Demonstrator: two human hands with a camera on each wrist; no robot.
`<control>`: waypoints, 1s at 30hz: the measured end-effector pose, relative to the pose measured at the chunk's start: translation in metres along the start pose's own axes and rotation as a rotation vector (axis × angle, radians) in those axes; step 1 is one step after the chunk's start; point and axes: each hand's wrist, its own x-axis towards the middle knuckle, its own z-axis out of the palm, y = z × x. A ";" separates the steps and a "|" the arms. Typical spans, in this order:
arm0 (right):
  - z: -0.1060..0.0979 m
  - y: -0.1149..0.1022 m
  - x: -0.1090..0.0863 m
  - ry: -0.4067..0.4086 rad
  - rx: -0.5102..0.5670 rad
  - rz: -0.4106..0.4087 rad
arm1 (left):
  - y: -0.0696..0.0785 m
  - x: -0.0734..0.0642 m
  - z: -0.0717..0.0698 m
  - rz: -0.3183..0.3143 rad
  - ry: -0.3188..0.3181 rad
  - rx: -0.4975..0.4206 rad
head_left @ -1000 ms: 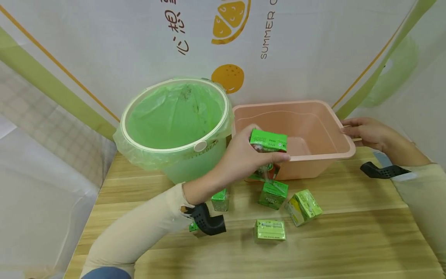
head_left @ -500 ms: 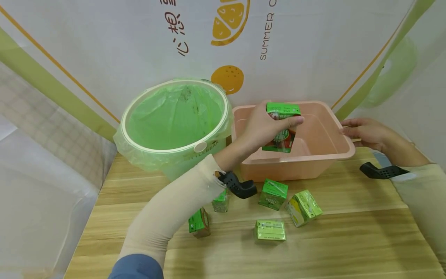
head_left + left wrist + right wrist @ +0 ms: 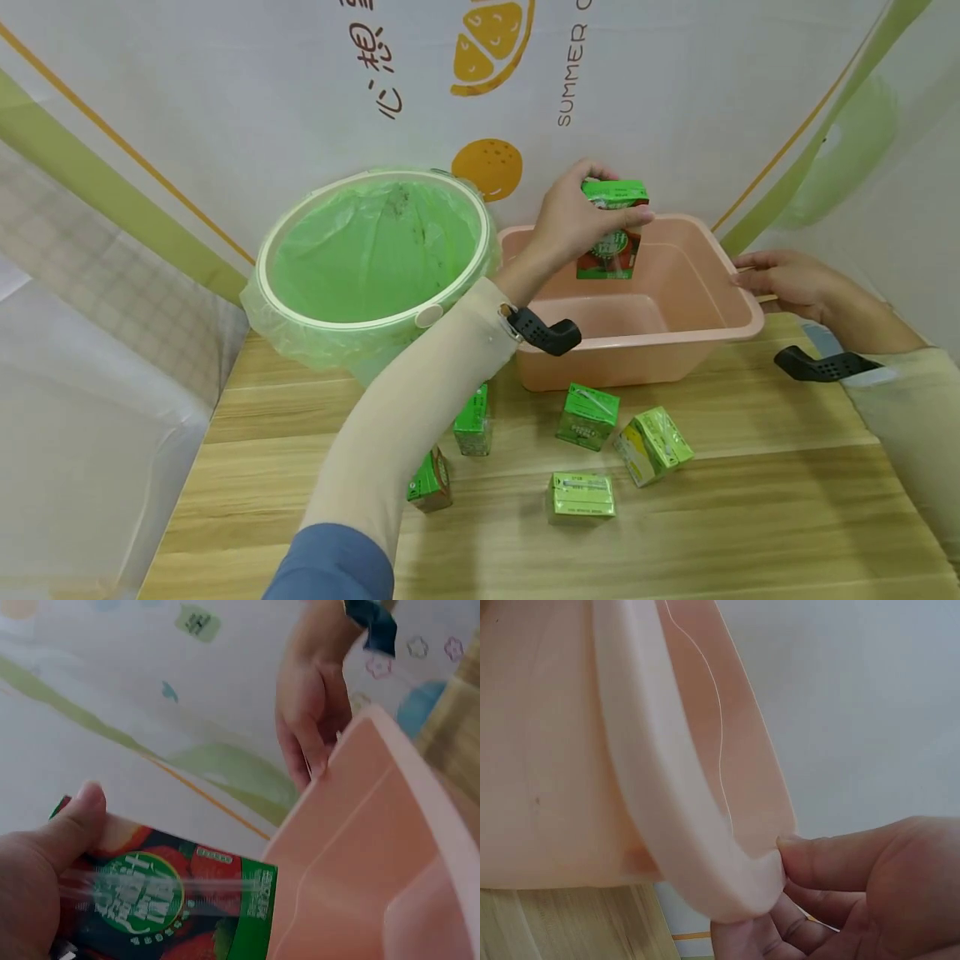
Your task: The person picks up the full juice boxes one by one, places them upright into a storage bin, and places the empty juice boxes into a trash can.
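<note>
My left hand point(image 3: 573, 212) grips a red and green juice box point(image 3: 611, 254) and holds it upright over the back part of the pink plastic basin point(image 3: 600, 368). In the left wrist view, the box point(image 3: 225, 900) shows a strawberry print and a clear-wrapped straw along its side, with the thumb across one end. My right hand point(image 3: 791, 287) is at the basin's right end. The right wrist view shows its thumb and fingers point(image 3: 832, 862) pinching the basin's rim point(image 3: 652, 750). The basin's inside shows no other box.
Left of the basin stands a green bin with a pale rim point(image 3: 360, 323) and green liner bag. Several juice boxes stand on the wooden table point(image 3: 712, 533): a green one point(image 3: 588, 417), a yellow-green one point(image 3: 654, 446) and others nearer the front. A printed curtain point(image 3: 660, 100) hangs behind.
My left hand has carried the juice box up and away from me, from the basin's front rim to over its back part. The right hand stays on the rim.
</note>
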 end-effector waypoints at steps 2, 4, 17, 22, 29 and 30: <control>0.000 0.000 0.000 0.001 0.000 -0.001 | -0.002 0.006 0.001 0.027 -0.022 0.021; 0.000 0.000 0.001 0.001 -0.001 -0.001 | -0.004 0.012 0.002 0.034 -0.045 0.036; -0.001 0.000 0.001 -0.002 -0.007 -0.005 | -0.020 0.045 0.026 -0.066 -0.213 0.272; -0.002 0.001 0.000 -0.002 -0.009 -0.003 | -0.027 0.047 0.043 -0.114 -0.319 0.439; -0.002 -0.001 0.001 -0.004 -0.024 0.001 | -0.042 0.045 0.056 -0.189 -0.426 0.495; -0.002 -0.001 0.002 -0.005 -0.027 0.000 | -0.044 0.046 0.057 -0.187 -0.422 0.493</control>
